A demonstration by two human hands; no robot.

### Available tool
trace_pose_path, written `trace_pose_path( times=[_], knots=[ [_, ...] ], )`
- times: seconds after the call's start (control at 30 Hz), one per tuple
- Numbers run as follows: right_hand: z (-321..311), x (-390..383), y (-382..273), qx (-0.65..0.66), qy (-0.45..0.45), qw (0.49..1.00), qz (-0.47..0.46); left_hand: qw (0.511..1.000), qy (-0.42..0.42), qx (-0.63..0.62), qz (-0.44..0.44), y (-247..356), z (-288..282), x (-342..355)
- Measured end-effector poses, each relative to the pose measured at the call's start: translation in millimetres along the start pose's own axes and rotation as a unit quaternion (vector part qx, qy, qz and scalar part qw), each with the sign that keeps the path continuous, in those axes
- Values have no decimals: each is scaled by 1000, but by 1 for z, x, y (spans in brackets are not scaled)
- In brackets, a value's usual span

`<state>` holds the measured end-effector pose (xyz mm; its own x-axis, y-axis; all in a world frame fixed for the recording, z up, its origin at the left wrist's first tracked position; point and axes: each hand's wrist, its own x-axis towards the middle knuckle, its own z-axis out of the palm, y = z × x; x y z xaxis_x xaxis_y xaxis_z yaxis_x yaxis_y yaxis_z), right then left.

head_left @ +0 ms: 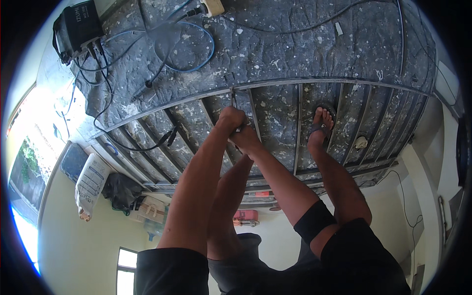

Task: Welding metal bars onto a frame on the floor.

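A long metal frame with several crossbars (299, 123) lies over the floor below me. My left hand (232, 118) and my right hand (246, 138) are closed together, one just beyond the other, on a slim metal tool (233, 96). Its narrow end reaches the frame's far rail (275, 82). The fingers hide most of the tool, so its exact kind does not show. My sandalled right foot (320, 125) stands between two crossbars.
A black machine (78, 29) with cables sits at the far left. A dark cable with a clamp-like end (172, 135) crosses the frame's left part. A blue cable (211, 49) loops beyond the frame. A crumpled pale lump (361, 142) lies at right, and a paper sack (91, 184) at left.
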<state>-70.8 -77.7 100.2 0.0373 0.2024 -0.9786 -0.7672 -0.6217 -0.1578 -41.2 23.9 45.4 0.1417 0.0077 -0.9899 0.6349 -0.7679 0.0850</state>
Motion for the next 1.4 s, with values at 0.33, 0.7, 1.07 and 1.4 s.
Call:
trace_pose_path(
  times=[0.33,0.7,1.07,1.4],
  knots=[
    [17,-10,6,235,-31,972,10,994,31,-84,-70,-3,7,3],
    [32,-3,5,175,40,983,45,988,66,-126,-58,4,0,-15],
    [39,20,39,114,42,993,18,982,28,-157,-106,3,5,-7],
    [-14,0,8,-62,-57,994,-76,961,96,-219,-141,8,-1,-20]
  ],
)
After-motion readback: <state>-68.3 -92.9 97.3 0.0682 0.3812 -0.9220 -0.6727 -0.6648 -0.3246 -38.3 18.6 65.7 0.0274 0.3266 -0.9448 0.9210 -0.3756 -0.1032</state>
